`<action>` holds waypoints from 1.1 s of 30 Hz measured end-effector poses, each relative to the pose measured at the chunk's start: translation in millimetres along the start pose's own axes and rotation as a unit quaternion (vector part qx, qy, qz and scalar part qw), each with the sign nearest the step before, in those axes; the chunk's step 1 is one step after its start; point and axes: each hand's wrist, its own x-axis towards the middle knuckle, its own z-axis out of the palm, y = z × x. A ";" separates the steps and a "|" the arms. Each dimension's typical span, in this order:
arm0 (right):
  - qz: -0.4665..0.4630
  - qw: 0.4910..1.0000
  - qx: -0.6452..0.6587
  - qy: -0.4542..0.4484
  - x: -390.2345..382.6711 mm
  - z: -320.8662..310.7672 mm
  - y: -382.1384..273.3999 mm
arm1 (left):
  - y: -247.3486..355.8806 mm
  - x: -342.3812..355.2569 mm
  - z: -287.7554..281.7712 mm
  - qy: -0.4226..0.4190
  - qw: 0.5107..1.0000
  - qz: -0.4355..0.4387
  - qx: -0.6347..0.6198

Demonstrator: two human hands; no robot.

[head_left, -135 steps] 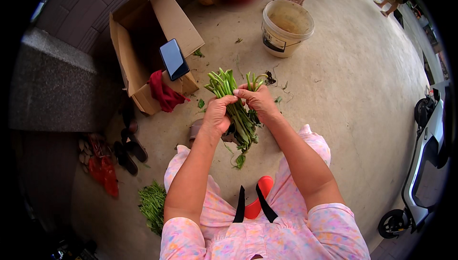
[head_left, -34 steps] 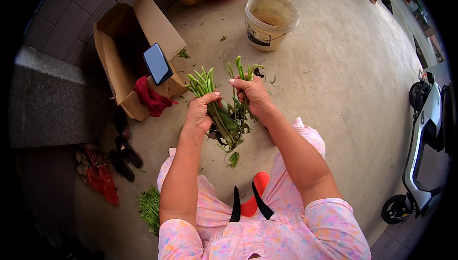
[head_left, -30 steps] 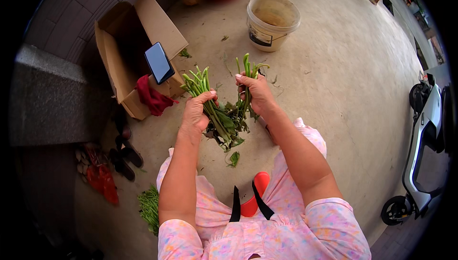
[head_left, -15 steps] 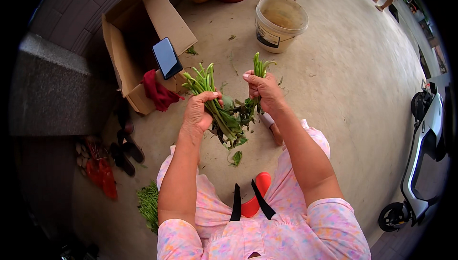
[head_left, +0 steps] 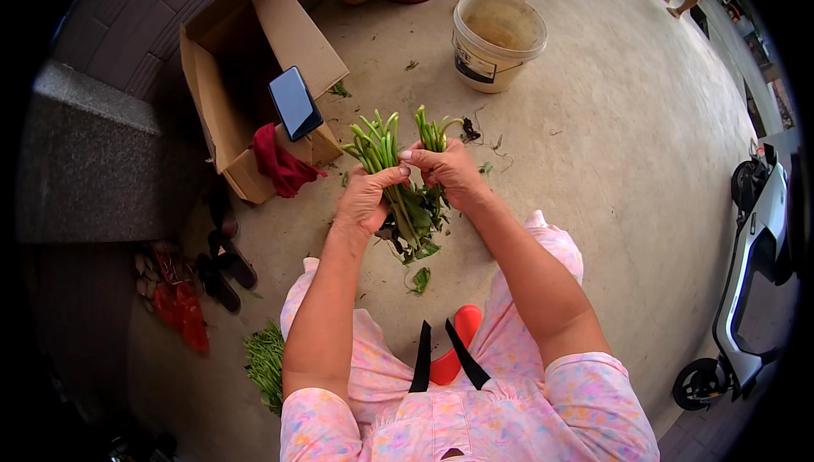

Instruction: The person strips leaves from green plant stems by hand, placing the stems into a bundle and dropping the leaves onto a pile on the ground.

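My left hand is closed around a thick bunch of leafy green stems, cut ends pointing away from me, leaves hanging toward my lap. Close against it, my right hand grips a smaller bunch of the same greens. The fingers of both hands almost meet between the bunches; whether they touch is hard to tell. Below the hands, a loose green leaf lies on the floor. A dark wilted scrap rests beyond my right hand. By my left leg is a pile of thin green stems.
An open cardboard box stands at left, with a phone and a dark red cloth on its edge. Farther off is a cream bucket. Dark slippers and a red bag lie left. A scooter stands right.
My right hand has moved left, bringing its bunch beside the other one. My left hand has shifted slightly right. A dark scrap now shows on the floor beyond the right hand.
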 end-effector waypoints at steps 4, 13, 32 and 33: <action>-0.022 0.999 -0.011 -0.026 -4.1 5.3 -1.7 | -4.2 0.5 9.9 -0.015 1.000 0.002 0.019; -0.030 0.999 -0.032 -0.002 -2.5 5.0 0.3 | -6.7 1.5 12.5 -0.017 0.999 -0.009 -0.031; -0.032 0.999 0.031 0.024 1.5 -1.9 -0.6 | -1.3 13.7 -7.5 0.060 0.989 0.039 -0.128; -0.034 0.998 0.037 0.033 1.2 -2.8 -1.3 | 0.0 14.0 -8.6 0.065 0.989 0.045 -0.125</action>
